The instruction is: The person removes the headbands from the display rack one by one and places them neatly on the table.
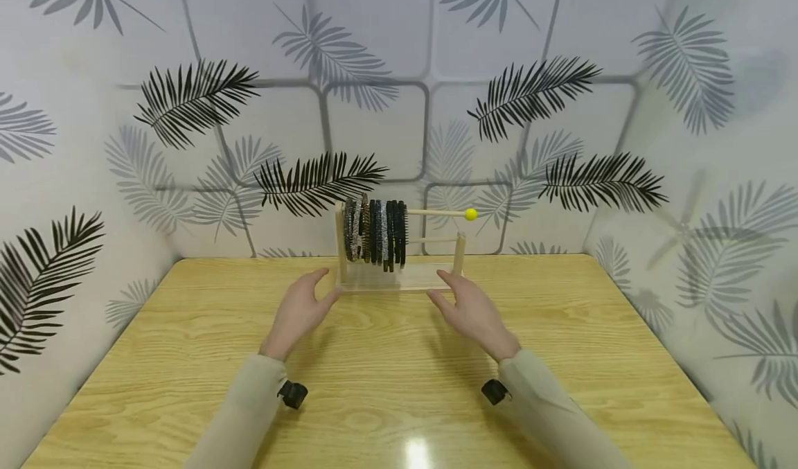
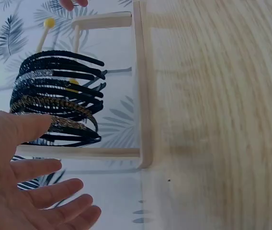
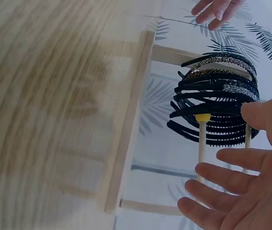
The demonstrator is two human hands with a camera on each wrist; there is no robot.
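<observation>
wooden tabletop (image 1: 386, 365) bears a headband rack (image 1: 411, 280) between left hand (image 1: 301, 308) and right hand (image 1: 472, 310) — both wide

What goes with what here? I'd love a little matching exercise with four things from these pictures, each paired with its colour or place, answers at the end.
Things:
1. Headbands
2. Ball on the tip of the upper rod
3. Left hand
4. Right hand

Colours and places:
A. Fingers out, near the right end of the wooden headband stand
B. Plain bright yellow
C. Mostly black, some glittery, bunched toward the stand's left end
D. Fingers out, near the stand's left end

Right pairs: 1-C, 2-B, 3-D, 4-A
</observation>
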